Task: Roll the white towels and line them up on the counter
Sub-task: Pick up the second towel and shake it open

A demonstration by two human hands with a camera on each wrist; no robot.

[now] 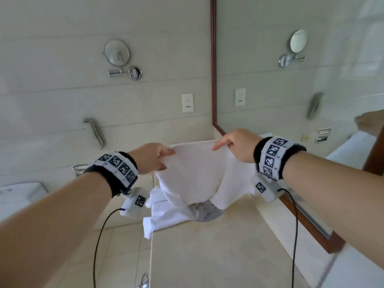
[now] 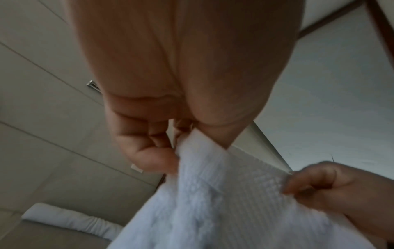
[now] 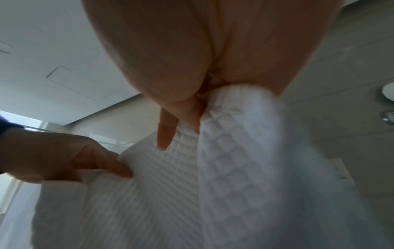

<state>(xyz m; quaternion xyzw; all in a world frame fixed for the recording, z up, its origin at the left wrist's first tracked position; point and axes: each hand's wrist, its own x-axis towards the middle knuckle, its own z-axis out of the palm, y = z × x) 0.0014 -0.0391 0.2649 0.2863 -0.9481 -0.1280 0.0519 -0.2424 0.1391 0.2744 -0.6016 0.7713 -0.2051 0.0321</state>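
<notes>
A white waffle-weave towel hangs spread in the air above the far end of the beige counter. My left hand pinches its upper left corner, and my right hand pinches its upper right corner. The left wrist view shows my left hand gripping the towel, with my right hand at the far corner. Seen from the right wrist, my right hand grips a folded edge of the towel and my left hand pinches the other corner. More white towels lie heaped under it with a grey cloth.
A wood-framed mirror runs along the counter's right side. On the tiled wall hang a round shaving mirror, a socket plate and a metal hook. A white toilet cistern stands at the left. A rolled white towel lies on the counter.
</notes>
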